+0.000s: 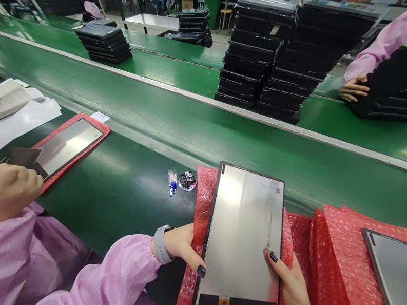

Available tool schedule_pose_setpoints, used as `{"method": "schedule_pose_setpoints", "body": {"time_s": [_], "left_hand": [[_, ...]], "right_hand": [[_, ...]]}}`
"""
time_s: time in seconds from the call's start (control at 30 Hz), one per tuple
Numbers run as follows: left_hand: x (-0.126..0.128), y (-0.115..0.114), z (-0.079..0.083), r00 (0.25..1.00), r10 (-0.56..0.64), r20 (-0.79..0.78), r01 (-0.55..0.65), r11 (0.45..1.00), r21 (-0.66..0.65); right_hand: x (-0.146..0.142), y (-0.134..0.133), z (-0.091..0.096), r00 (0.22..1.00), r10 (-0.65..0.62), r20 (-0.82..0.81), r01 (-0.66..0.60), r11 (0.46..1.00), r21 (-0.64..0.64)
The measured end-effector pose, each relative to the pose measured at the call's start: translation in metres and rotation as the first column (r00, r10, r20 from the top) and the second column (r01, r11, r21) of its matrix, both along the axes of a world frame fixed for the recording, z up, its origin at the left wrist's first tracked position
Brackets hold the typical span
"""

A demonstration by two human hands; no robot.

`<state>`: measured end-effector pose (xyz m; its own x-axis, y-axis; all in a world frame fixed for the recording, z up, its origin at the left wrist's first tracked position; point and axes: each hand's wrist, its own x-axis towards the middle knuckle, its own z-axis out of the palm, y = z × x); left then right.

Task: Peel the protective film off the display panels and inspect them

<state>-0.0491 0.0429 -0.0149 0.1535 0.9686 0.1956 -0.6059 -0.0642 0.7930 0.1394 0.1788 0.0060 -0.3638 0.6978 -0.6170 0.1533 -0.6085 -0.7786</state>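
Glossy grey glass, flat and rectangular: display panel (245,243), dark-framed, black band across the near end with a small orange tab. Lying on red bubble wrap (202,194), pimpled and crinkly, at the near edge of the smooth green bench (123,186). Long axis running away from the wearer, tilted slightly, black band toward the body, far end toward the conveyor belt (229,136). Left hand (182,248) pinching the panel's left edge, thumb with dark nail pressed on the frame, grey watch at the wrist. Right hand (289,281) clamped along the right edge, thumb laid on the glass.

Just left of the wrap, a small round metal counter (187,180) beside a few blue-and-white bits. Further left, a second panel (68,145) on its own red wrap; another at far right (400,284) on heaped red wrap. A neighbour's hand (5,192) closed round a black pen, in a pink sleeve; papers beyond. Across the belt, tall stacks of black trays (278,55); another worker's hand (352,88) against a tilted stack.
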Motion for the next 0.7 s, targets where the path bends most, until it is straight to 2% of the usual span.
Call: {"method": "schedule_pose_setpoints", "body": {"time_s": [0.13,0.3,0.47,0.57,0.7], "left_hand": [[0.001,-0.002,-0.003,1.0,0.011,-0.005,-0.011,1.0,-0.009],[-0.001,-0.001,-0.004,0.999,0.009,0.031,-0.008,1.0,-0.017],[0.001,0.0,-0.001,0.999,-0.017,0.039,0.019,0.999,-0.044],[0.008,0.001,0.0,0.984,0.064,0.167,-0.044,0.992,-0.12],[0.016,0.003,-0.005,0.929,0.21,0.303,-0.116,0.947,-0.299]], "right_hand": [[0.001,0.002,-0.002,1.0,0.006,0.019,-0.007,0.998,0.062],[-0.004,0.001,0.0,1.0,0.001,0.003,-0.001,0.997,0.078],[-0.004,0.0,0.003,0.999,-0.024,-0.041,0.023,1.0,-0.016],[-0.005,-0.005,0.007,0.996,-0.011,-0.088,0.004,0.997,-0.076],[-0.006,-0.01,0.0,0.989,0.043,-0.143,-0.043,0.999,0.002]]}}
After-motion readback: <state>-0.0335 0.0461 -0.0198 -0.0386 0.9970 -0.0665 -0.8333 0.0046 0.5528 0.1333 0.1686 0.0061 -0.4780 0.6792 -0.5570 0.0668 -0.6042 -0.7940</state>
